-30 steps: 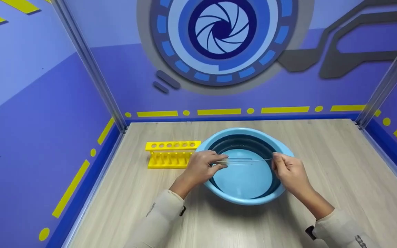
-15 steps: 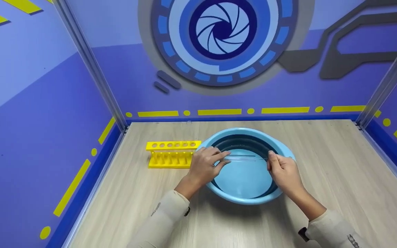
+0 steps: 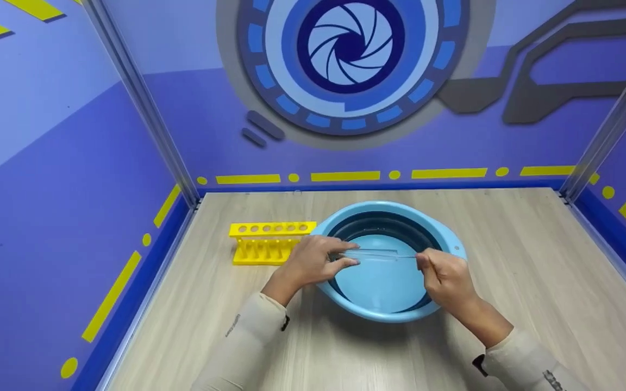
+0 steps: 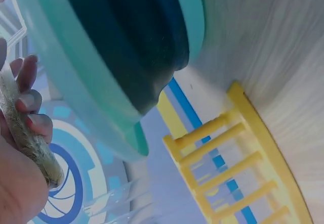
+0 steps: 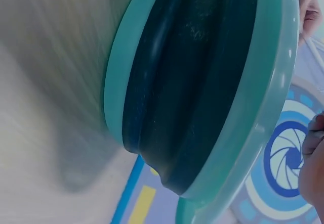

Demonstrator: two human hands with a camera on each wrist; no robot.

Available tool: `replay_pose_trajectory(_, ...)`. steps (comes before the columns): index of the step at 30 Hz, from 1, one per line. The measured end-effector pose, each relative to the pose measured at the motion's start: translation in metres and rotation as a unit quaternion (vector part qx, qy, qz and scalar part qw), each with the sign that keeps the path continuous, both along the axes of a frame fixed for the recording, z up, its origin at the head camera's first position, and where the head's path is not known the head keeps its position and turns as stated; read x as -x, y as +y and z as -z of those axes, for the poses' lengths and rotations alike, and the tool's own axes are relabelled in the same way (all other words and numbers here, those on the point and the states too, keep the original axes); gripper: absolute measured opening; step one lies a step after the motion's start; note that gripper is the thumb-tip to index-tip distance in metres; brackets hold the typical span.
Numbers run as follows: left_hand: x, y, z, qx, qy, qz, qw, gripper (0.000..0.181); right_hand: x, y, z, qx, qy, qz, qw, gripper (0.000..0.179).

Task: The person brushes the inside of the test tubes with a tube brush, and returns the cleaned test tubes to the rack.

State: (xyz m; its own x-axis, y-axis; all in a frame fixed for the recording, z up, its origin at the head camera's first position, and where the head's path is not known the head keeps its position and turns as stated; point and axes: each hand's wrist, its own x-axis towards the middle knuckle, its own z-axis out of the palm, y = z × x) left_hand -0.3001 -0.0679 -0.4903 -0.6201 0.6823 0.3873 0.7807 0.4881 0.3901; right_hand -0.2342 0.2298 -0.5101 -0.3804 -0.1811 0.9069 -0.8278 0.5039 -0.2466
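Observation:
My left hand (image 3: 313, 260) holds a clear test tube (image 3: 378, 253) sideways above the light blue basin (image 3: 451, 239), fingers and thumb curled around its closed end. In the left wrist view, brownish bristles of a test tube brush (image 4: 30, 140) show inside the tube, reaching near its rounded end. The brush's thin wire handle (image 3: 408, 256) comes out at the tube's right end. There my right hand (image 3: 446, 274) grips it in a fist, over the basin's right side. In the right wrist view only part of the right hand (image 5: 311, 168) shows.
A yellow test tube rack (image 3: 258, 244) stands left of the basin, partly behind the left hand. Clear tube-like shapes (image 4: 114, 201) show near the rack in the left wrist view. Printed blue panels (image 3: 182, 130) with metal corner posts enclose the wooden table (image 3: 182, 336).
My right hand has moved left, closer to the left hand, and less of the wire handle shows outside the tube. The left hand moved slightly right, then back left. Basin and rack stayed put.

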Motion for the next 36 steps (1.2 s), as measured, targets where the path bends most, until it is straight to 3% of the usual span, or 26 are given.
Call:
replay_pose_trajectory(4,0.001,-0.005,-0.009,0.012,-0.093,0.022,0.9953,0.042,0.004,-0.003,-0.005,-0.017,0.093,-0.039,0.9947,0.051)
replay_pose_trajectory(8,0.000,-0.008,-0.014,0.021,-0.168,0.048,0.9844,0.044,0.001,-0.005,-0.010,-0.021,0.134,-0.082,0.9873,0.051)
replay_pose_trajectory(11,-0.001,-0.009,-0.015,0.023,-0.204,0.060,0.9768,0.041,-0.002,-0.005,-0.010,-0.015,0.126,-0.093,0.9875,0.050)
replay_pose_trajectory(14,-0.001,-0.009,-0.016,0.020,-0.226,0.064,0.9719,0.039,-0.005,-0.003,-0.005,-0.002,0.093,-0.080,0.9924,0.049)
replay_pose_trajectory(17,-0.002,-0.007,-0.016,0.012,-0.219,0.052,0.9743,0.040,-0.008,0.002,0.002,0.014,0.040,-0.055,0.9976,0.045)
replay_pose_trajectory(20,-0.004,-0.003,-0.015,0.002,-0.179,0.023,0.9836,0.041,-0.013,0.004,0.005,0.042,-0.046,-0.010,0.9980,0.039)
replay_pose_trajectory(22,-0.005,-0.001,-0.014,-0.004,-0.132,0.000,0.9913,0.040,-0.017,0.002,0.004,0.067,-0.115,0.028,0.9908,0.040)
replay_pose_trajectory(26,-0.006,0.001,-0.012,-0.007,-0.010,-0.032,0.9994,0.035,-0.025,-0.005,-0.006,0.111,-0.256,0.086,0.9563,0.048)
replay_pose_trajectory(29,-0.006,0.002,-0.010,-0.013,0.077,-0.045,0.9959,0.031,-0.029,-0.009,-0.018,0.134,-0.345,0.098,0.9238,0.053)
replay_pose_trajectory(32,-0.004,0.003,-0.008,-0.020,0.158,-0.047,0.9861,0.030,-0.032,-0.009,-0.027,0.151,-0.409,0.098,0.8947,0.056)
replay_pose_trajectory(36,-0.002,0.004,-0.006,-0.024,0.237,-0.043,0.9702,0.029,-0.035,-0.007,-0.035,0.176,-0.459,0.083,0.8669,0.060)
